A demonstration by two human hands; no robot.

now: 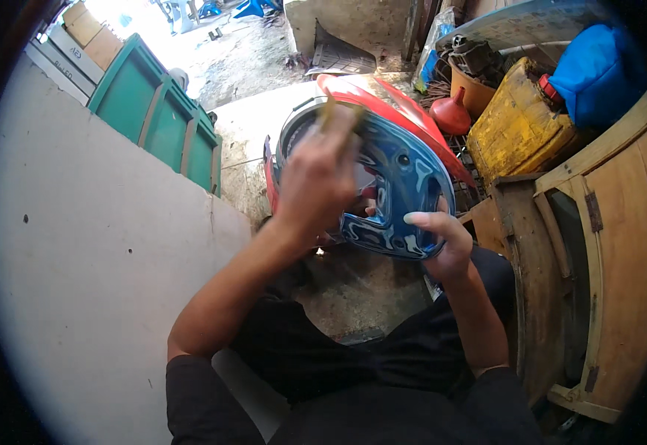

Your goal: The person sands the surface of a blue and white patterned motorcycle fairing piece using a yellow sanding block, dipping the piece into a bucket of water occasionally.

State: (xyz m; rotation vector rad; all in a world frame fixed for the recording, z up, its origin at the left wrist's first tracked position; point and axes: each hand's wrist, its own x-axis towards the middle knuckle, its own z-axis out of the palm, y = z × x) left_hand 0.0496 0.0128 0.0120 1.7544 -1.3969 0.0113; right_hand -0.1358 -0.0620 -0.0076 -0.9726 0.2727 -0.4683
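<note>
My left hand [316,178], blurred, holds a small yellowish object [355,116] over the upper left part of a glossy blue moulded shell [409,193], which looks like part of a helmet; what that object is, I cannot make out. My right hand [446,241] grips the shell's lower right edge, thumb across its face. The shell is tilted toward me, with curved openings and a round hole in it. Behind it lies a larger red glossy panel [405,115].
A white wall [93,222] runs along my left, with green panels [153,111] beyond. At right are wooden furniture pieces [620,252], a dirty yellow jerrycan [516,119], a red funnel [450,111], a blue bag [590,74] and an orange bucket [472,81]. A sunlit doorway is ahead.
</note>
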